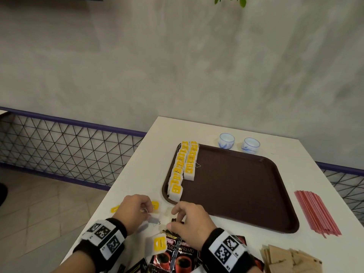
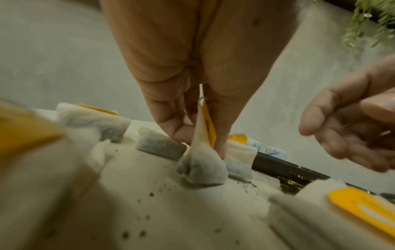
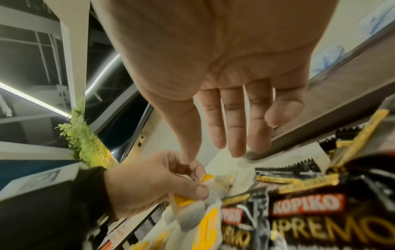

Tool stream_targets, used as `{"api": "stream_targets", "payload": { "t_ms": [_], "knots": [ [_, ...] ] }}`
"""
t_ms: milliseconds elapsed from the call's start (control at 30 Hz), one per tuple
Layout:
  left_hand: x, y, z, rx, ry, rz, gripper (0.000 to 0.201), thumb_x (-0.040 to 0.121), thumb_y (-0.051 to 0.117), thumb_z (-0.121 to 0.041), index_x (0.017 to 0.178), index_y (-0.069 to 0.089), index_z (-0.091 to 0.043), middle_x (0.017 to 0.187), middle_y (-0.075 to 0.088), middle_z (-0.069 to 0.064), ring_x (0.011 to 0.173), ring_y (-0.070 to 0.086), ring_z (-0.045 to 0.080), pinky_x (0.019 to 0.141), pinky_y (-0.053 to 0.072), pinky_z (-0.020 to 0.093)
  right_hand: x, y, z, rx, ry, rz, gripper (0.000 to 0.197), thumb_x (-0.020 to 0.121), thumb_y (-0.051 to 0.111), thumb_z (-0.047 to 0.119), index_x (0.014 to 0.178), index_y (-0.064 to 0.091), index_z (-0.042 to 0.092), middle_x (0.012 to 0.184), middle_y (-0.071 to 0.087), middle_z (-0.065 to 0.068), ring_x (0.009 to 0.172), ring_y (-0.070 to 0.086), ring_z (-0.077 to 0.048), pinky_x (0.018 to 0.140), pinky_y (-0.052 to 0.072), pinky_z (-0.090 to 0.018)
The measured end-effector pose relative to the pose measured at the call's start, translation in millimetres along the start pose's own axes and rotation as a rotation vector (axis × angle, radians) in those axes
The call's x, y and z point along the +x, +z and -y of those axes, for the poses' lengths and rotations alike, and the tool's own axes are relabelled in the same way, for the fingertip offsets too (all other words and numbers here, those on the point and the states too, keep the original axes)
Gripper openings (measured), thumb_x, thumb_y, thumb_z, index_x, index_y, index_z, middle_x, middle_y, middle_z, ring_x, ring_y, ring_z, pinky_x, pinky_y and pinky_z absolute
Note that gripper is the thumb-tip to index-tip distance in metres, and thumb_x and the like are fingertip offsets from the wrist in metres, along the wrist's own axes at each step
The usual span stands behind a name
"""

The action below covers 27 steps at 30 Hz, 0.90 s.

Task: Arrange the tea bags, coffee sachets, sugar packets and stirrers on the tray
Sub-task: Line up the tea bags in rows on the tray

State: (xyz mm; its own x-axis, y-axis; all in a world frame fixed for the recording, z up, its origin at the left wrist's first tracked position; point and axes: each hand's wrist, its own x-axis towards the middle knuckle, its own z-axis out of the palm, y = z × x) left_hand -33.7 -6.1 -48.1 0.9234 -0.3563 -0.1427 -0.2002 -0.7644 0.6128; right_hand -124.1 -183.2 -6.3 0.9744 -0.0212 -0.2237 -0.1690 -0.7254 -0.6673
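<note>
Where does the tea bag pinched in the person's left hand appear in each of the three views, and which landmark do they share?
Head view: the tea bag sits low and left of centre, under the left hand.
Left wrist view: centre of the picture, hanging from the fingertips.
Right wrist view: lower centre-left, pinched by that hand.
Shared landmark: the brown tray.

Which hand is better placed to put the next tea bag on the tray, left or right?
Left, probably. The left hand already pinches a tea bag by its top, just in front of the tray. The right hand hovers open beside it, fingers straight, and holds nothing.
</note>
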Motion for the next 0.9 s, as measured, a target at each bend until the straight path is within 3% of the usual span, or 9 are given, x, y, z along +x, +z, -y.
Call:
{"api": "stream_targets", "payload": {
  "t_ms": [100, 200, 300, 367, 467, 567, 700, 800, 900],
  "knots": [
    [-5, -4, 1, -0.053, -0.009, -0.014, 0.027, 0.072, 0.071, -0.006, 0.061, 0.063, -0.03, 0.075, 0.065, -0.01, 0.072, 0.057, 0.001, 0.058, 0.035, 0.006, -3, 11, 5, -0.136, 0.008, 0.115, 0.045, 0.074, 0.072, 0.051, 0.108, 0.06, 0.025, 0.096, 0.058, 0.007, 0.09, 0.055, -0.012, 0.081, 0.047, -0.029],
    [-10, -8, 2, -0.064, -0.016, -0.01, 0.021, 0.071, 0.073, -0.009, 0.065, 0.068, -0.028, 0.084, 0.066, -0.009, 0.075, 0.057, 0.003, 0.06, 0.038, 0.008, -2, 27, 8, -0.276, 0.019, 0.198, 0.049, 0.075, 0.075, 0.044, 0.115, 0.058, 0.02, 0.107, 0.051, 0.002, 0.101, 0.051, -0.019, 0.087, 0.044, -0.034],
    [-15, -17, 1, -0.129, -0.013, -0.056, 0.02, 0.064, 0.082, -0.015, 0.069, 0.067, -0.027, 0.088, 0.065, -0.006, 0.079, 0.06, 0.006, 0.064, 0.043, 0.014, 3, 36, 7, -0.302, -0.005, 0.204, 0.032, 0.08, 0.073, 0.028, 0.107, 0.058, 0.021, 0.117, 0.049, -0.002, 0.11, 0.047, -0.023, 0.086, 0.039, -0.035],
    [-20, -25, -1, -0.174, -0.021, -0.092, 0.025, 0.058, 0.087, -0.021, 0.072, 0.067, -0.024, 0.086, 0.066, -0.006, 0.078, 0.062, 0.005, 0.063, 0.045, 0.016, 6, 36, 3, -0.251, -0.016, 0.161, 0.019, 0.082, 0.07, 0.019, 0.082, 0.053, 0.029, 0.106, 0.046, 0.002, 0.099, 0.044, -0.018, 0.082, 0.037, -0.03],
    [-24, -32, -2, -0.233, -0.04, -0.154, 0.03, 0.051, 0.091, -0.025, 0.066, 0.066, -0.019, 0.086, 0.067, -0.007, 0.078, 0.064, 0.006, 0.067, 0.047, 0.02, 11, 34, -2, -0.181, -0.007, 0.121, 0.035, 0.081, 0.068, 0.013, 0.064, 0.042, 0.03, 0.091, 0.049, 0.006, 0.084, 0.047, -0.013, 0.073, 0.039, -0.023],
    [-25, -37, 1, -0.368, -0.064, -0.167, 0.033, 0.045, 0.093, -0.023, 0.058, 0.066, -0.009, 0.091, 0.07, -0.004, 0.077, 0.068, 0.009, 0.073, 0.051, 0.025, 11, 25, -7, 0.051, 0.0, 0.082, 0.029, 0.077, 0.075, 0.017, 0.064, 0.052, 0.03, 0.073, 0.055, 0.012, 0.065, 0.05, -0.002, 0.061, 0.041, -0.013],
    [-26, -41, -3, -0.555, -0.062, -0.139, 0.049, 0.03, 0.087, -0.041, 0.055, 0.064, -0.005, 0.083, 0.073, 0.004, 0.077, 0.07, 0.02, 0.069, 0.055, 0.032, 13, -4, -11, 0.275, -0.051, 0.002, 0.015, 0.074, 0.077, 0.019, 0.07, 0.063, 0.024, 0.072, 0.061, 0.007, 0.067, 0.054, -0.005, 0.066, 0.047, -0.022],
    [-26, -45, -15, -0.592, -0.041, -0.077, 0.039, 0.041, 0.088, -0.034, 0.059, 0.064, -0.009, 0.078, 0.074, 0.009, 0.072, 0.069, 0.034, 0.062, 0.059, 0.046, 18, -33, -18, 0.411, -0.061, -0.063, 0.01, 0.079, 0.075, 0.013, 0.077, 0.067, 0.02, 0.076, 0.064, 0.002, 0.069, 0.057, -0.007, 0.068, 0.048, -0.022],
    [-21, -47, -21, -0.572, -0.026, -0.071, 0.026, 0.057, 0.089, -0.017, 0.061, 0.064, -0.011, 0.074, 0.072, 0.014, 0.06, 0.067, 0.039, 0.059, 0.058, 0.045, 33, -56, -32, 0.473, -0.016, -0.178, 0.01, 0.085, 0.071, 0.01, 0.084, 0.071, 0.02, 0.079, 0.065, 0.0, 0.075, 0.061, -0.013, 0.071, 0.054, -0.03]
  ]
}}
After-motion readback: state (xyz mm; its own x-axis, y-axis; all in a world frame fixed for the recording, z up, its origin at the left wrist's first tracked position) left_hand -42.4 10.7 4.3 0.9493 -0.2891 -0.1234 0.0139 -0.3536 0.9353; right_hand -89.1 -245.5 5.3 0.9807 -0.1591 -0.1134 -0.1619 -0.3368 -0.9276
